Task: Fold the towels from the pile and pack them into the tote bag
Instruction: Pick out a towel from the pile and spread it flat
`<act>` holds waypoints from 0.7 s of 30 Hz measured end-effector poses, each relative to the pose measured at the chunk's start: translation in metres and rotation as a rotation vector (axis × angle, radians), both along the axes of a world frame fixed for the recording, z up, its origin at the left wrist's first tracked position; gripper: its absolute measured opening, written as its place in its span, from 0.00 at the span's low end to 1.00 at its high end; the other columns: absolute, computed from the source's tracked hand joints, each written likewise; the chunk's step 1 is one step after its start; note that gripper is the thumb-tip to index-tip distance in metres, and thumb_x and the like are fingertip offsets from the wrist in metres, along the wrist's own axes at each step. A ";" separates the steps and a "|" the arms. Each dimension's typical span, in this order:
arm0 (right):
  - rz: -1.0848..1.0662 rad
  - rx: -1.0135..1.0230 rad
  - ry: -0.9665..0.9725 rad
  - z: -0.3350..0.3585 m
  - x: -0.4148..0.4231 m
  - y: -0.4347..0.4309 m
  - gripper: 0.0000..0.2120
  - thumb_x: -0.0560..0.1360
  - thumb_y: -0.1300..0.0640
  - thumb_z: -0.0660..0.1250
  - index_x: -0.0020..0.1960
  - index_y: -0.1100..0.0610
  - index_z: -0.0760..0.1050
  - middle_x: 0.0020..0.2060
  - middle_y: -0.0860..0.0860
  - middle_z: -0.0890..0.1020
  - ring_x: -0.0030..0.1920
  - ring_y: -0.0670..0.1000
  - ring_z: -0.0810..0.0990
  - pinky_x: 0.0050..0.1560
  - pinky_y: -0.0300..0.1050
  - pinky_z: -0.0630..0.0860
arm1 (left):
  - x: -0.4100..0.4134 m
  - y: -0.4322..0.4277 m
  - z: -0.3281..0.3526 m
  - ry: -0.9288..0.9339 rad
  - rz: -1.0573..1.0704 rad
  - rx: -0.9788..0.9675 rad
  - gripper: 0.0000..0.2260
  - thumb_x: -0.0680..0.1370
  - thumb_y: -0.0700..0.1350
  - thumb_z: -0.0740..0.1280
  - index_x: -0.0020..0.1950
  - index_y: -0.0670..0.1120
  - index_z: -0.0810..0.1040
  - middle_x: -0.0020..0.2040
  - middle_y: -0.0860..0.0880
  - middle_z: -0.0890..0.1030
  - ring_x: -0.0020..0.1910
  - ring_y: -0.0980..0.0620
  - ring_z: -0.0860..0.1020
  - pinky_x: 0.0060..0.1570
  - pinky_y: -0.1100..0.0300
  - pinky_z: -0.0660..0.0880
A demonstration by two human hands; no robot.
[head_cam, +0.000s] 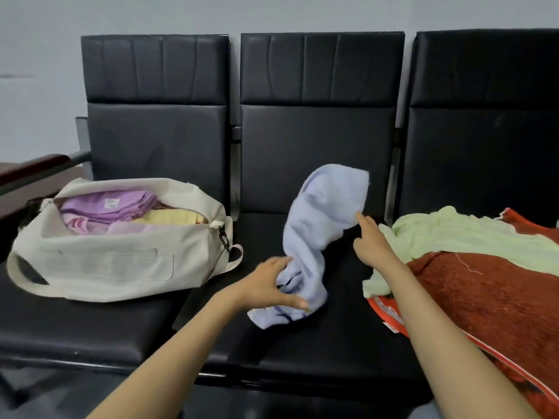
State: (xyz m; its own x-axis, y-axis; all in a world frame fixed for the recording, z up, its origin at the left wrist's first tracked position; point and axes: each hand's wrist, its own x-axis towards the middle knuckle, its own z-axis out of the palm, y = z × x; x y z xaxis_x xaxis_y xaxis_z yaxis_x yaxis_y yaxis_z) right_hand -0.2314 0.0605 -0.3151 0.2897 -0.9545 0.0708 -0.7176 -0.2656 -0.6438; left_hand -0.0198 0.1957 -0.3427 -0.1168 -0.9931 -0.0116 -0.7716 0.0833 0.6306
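My left hand (pixel 272 285) grips the lower end of the pale blue towel (pixel 326 207) over the middle of the black worktop (pixel 302 358). My right hand (pixel 370 246) touches the towel's raised upper edge with one finger; I cannot tell whether it pinches. The tote bag (pixel 106 267) lies at the left and the pile (pixel 484 282) at the right.

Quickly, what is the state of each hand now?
Left hand: grips the towel at its lower end.
Right hand: fingertip touches the towel; grip cannot be told.
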 end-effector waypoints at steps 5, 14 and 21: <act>-0.013 -0.035 0.131 -0.005 -0.008 0.004 0.16 0.79 0.63 0.56 0.64 0.59 0.74 0.61 0.57 0.77 0.60 0.57 0.75 0.58 0.48 0.72 | 0.012 -0.004 -0.007 -0.009 0.187 0.023 0.17 0.74 0.53 0.71 0.59 0.47 0.78 0.54 0.50 0.81 0.52 0.54 0.79 0.53 0.60 0.77; 0.231 0.113 0.304 -0.032 0.007 0.058 0.19 0.77 0.44 0.62 0.42 0.60 0.76 0.41 0.52 0.80 0.41 0.51 0.78 0.43 0.46 0.72 | 0.007 -0.016 -0.035 -0.102 0.269 -0.012 0.16 0.74 0.49 0.70 0.59 0.47 0.78 0.52 0.50 0.80 0.50 0.51 0.78 0.50 0.58 0.75; 0.160 0.073 0.292 -0.035 0.008 0.058 0.02 0.74 0.57 0.65 0.46 0.55 0.73 0.45 0.55 0.80 0.46 0.55 0.78 0.43 0.45 0.70 | -0.008 -0.018 -0.026 -0.030 0.310 -0.039 0.14 0.74 0.47 0.70 0.31 0.47 0.72 0.27 0.54 0.68 0.30 0.53 0.67 0.31 0.60 0.63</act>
